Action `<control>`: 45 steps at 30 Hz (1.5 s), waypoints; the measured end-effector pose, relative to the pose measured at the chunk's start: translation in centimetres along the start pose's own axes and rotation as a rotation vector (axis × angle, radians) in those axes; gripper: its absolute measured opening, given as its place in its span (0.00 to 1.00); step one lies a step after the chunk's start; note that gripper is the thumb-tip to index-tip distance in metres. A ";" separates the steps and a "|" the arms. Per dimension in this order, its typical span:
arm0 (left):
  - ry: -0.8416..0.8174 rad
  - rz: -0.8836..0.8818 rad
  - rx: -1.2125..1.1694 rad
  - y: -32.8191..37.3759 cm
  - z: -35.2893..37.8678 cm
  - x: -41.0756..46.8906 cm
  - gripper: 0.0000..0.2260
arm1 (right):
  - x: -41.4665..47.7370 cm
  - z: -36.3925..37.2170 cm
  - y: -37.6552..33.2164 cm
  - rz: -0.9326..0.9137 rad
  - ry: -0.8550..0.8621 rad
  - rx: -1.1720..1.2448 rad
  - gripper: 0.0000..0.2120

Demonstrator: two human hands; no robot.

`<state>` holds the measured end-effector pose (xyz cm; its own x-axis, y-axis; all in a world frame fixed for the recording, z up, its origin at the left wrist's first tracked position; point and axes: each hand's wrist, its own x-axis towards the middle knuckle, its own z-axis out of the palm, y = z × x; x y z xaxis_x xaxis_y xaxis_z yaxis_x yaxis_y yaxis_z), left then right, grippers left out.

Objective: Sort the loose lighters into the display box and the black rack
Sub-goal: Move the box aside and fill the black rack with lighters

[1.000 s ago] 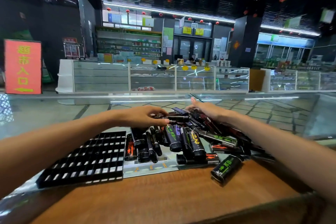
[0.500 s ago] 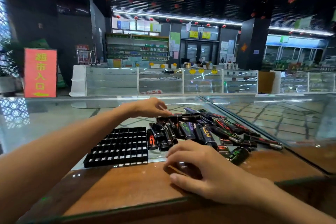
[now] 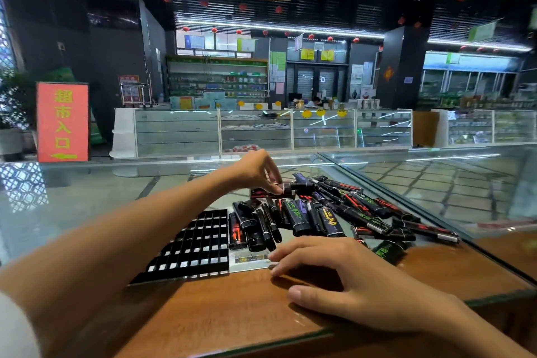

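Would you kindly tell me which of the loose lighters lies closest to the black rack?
The black lighter with the red print, leftmost of all, right beside the black rack; the others lie further right.

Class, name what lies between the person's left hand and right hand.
In the head view, the pile of loose lighters lies between them: the left hand pinches a lighter at its far side, the right hand rests near its front.

one black rack (image 3: 197, 244), some two dozen lighters (image 3: 302, 218)
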<state>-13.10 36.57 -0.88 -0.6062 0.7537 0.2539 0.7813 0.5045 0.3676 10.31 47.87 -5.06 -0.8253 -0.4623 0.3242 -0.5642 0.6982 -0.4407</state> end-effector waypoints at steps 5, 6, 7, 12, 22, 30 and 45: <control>0.058 0.052 -0.039 -0.4 -0.8 -0.2 0.07 | 0.1 0.0 0.2 -0.012 0.008 0.011 0.13; 0.062 0.060 -0.061 -0.3 -0.8 -0.1 0.07 | 0.1 0.0 0.2 -0.013 0.010 0.013 0.13; 0.061 0.071 -0.085 0.0 -0.8 0.1 0.08 | 0.1 0.0 0.2 -0.012 0.010 0.015 0.13; -0.091 0.142 0.015 1.5 0.5 0.9 0.14 | 0.0 0.0 0.3 -0.008 0.007 0.016 0.13; -0.184 -0.035 0.052 -0.2 1.0 2.4 0.26 | 0.0 0.0 0.1 -0.005 0.000 0.015 0.13; -0.458 -0.198 0.178 0.7 0.2 3.6 0.30 | 0.1 0.0 0.1 -0.006 0.007 0.031 0.12; -0.534 -0.203 0.159 2.4 -0.1 3.5 0.36 | 0.1 0.1 -0.3 0.011 0.004 0.032 0.13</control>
<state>-13.32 40.36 1.00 -0.6192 0.7224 -0.3077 0.6953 0.6865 0.2127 10.36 47.59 -4.98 -0.8317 -0.4522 0.3223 -0.5552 0.6855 -0.4709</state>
